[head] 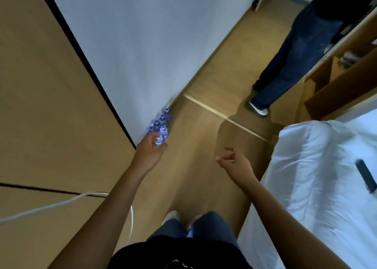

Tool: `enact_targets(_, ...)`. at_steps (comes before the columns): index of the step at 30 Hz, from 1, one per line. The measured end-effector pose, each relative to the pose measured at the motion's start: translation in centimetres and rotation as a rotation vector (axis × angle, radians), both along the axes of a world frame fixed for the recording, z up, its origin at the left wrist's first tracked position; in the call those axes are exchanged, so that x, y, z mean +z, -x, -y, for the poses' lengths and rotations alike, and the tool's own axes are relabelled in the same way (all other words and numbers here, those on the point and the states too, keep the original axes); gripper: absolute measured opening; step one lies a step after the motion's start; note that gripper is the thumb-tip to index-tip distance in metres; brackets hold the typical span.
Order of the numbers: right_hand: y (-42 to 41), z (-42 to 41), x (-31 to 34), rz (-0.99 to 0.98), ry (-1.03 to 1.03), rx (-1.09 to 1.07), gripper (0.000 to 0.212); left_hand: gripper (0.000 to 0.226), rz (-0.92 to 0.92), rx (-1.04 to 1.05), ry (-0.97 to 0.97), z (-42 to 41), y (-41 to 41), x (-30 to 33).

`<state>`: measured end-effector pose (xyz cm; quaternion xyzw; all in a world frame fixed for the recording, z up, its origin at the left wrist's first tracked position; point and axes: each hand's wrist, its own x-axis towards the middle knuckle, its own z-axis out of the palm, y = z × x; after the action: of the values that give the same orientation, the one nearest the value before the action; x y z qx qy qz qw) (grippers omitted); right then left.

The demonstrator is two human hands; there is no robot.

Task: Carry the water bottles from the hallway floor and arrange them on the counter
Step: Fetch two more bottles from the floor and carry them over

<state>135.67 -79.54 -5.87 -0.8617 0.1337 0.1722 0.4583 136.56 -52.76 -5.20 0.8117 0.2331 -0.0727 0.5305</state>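
Several clear water bottles with blue caps [162, 121] stand in a tight group on the wooden floor against the white wall. My left hand [151, 152] reaches down to the nearest bottle [162, 135], its fingers curling around the lower part of that bottle. Whether the grip is closed is hard to tell because of blur. My right hand [234, 162] hangs in the air over the floor to the right, fingers loosely curled, holding nothing. The counter is not in view.
A bed with white bedding [318, 177] fills the right side, with a dark remote [366, 175] on it. Another person in jeans [285, 64] stands ahead in the hallway. Wooden shelving [336, 81] is at right. A white cable [61, 203] runs along the wooden panel at left.
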Motion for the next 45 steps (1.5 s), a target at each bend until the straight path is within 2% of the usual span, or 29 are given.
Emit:
enact_targets(6, -13.3, -0.6, -0.4, -0.06, -0.034, 0.149, 0.052, 0.028, 0.0, 0.142, -0.004, -0.6, -7.9, -1.9)
enact_targets(11, -25.2, -2.0, -2.3, -0.093, -0.007, 0.376, 0.047, 0.022, -0.064, 0.339, 0.006, 0.1, -15.0, -5.3)
enact_targets(17, -39.0, -4.3, -4.2, -0.12, 0.056, 0.687, 0.046, 0.039, -0.177, 0.539, -0.024, 2.4, -22.1, -8.2)
enact_targets(26, -49.4, -9.8, -11.1, -0.171, 0.1, 0.902, 0.046, 0.031, -0.182, 0.728, -0.075, 1.3, -27.4, -14.4)
enact_targets(36, -50.6, -13.7, -25.8, -0.253, 0.109, 0.954, 0.049, 0.032, -0.263, 0.727, -0.089, -0.5, -29.0, -29.7)
enact_targets(45, -50.3, -15.6, -49.5, -0.23, 0.082, 1.027, 0.053, 0.05, -0.325, 0.575, -0.195, -1.3, -29.9, -53.0)
